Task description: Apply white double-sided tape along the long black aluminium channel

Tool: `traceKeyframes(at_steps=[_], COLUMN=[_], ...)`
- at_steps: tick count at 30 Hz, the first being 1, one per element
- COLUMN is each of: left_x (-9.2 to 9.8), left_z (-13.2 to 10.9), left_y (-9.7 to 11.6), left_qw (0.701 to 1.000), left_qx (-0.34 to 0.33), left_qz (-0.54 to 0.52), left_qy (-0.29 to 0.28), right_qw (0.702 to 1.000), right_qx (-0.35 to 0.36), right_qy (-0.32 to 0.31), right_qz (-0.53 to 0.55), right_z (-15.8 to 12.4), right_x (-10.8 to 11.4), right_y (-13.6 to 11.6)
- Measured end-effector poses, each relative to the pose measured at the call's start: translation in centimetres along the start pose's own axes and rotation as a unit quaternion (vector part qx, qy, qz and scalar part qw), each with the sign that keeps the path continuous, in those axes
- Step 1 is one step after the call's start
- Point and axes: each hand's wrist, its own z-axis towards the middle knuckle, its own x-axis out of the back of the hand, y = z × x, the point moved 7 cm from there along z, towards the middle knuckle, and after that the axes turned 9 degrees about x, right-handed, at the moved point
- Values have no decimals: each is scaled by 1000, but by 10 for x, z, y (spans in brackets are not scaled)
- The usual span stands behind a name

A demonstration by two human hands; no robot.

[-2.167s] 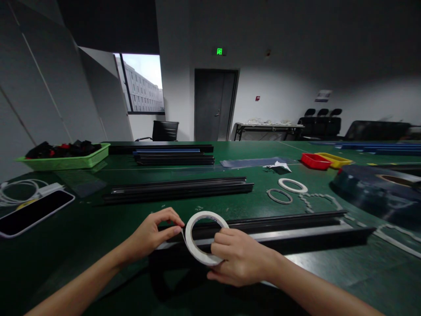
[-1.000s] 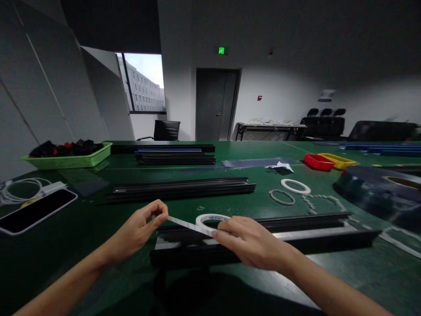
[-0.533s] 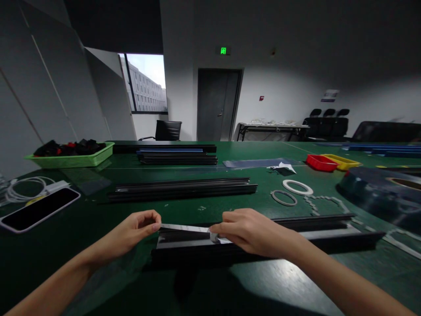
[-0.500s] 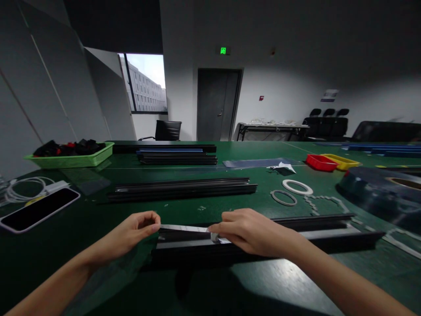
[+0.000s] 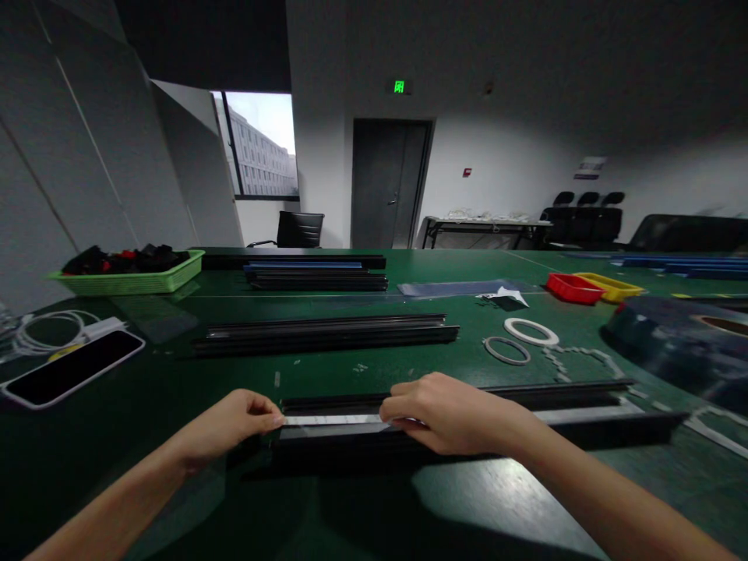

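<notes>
Pinching the end of a narrow white tape (image 5: 333,421) between thumb and finger, the left hand (image 5: 237,427) sits at the left end of a long black channel (image 5: 608,428). The right hand (image 5: 441,413), well apart from it, closes bent fingers on the tape farther along; what its palm covers, I cannot tell. Between them the tape runs flat, straight and faintly printed, lengthwise over the channel's smooth, silvery floor; whether it touches that floor is unclear. The channel is straight-walled and lies on a glossy green table (image 5: 362,506).

Just beyond lie slim black rails (image 5: 327,335), ridged lengthwise. To the right are two thin rings, one white (image 5: 533,340), one grey (image 5: 506,361), near a jagged pale strip (image 5: 558,366). A broad, shiny dark roll (image 5: 654,351) with a brown core lies past them. At left rest a flat phone (image 5: 73,368) with a black glass face and a coiled white cable (image 5: 50,348).

Farther off stand a ribbed green basket (image 5: 140,282) heaped with black and red pieces (image 5: 128,259), shallow red (image 5: 576,294) and yellow (image 5: 619,293) plastic trays, and a see-through sheet (image 5: 449,289).
</notes>
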Motion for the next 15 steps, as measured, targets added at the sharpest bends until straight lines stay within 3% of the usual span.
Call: traceKeyframes(at_steps=[7, 15], left_x=[3, 4], left_z=[8, 14], left_y=[-5, -9], left_qw=[995, 993], left_qx=[-1, 11], left_qz=[62, 63], left_qy=[75, 101], right_qw=[999, 997], right_qx=[-10, -49], right_qy=[-21, -50], right_qz=[26, -41], right_z=[2, 6], right_x=[-7, -12], right_y=[6, 10])
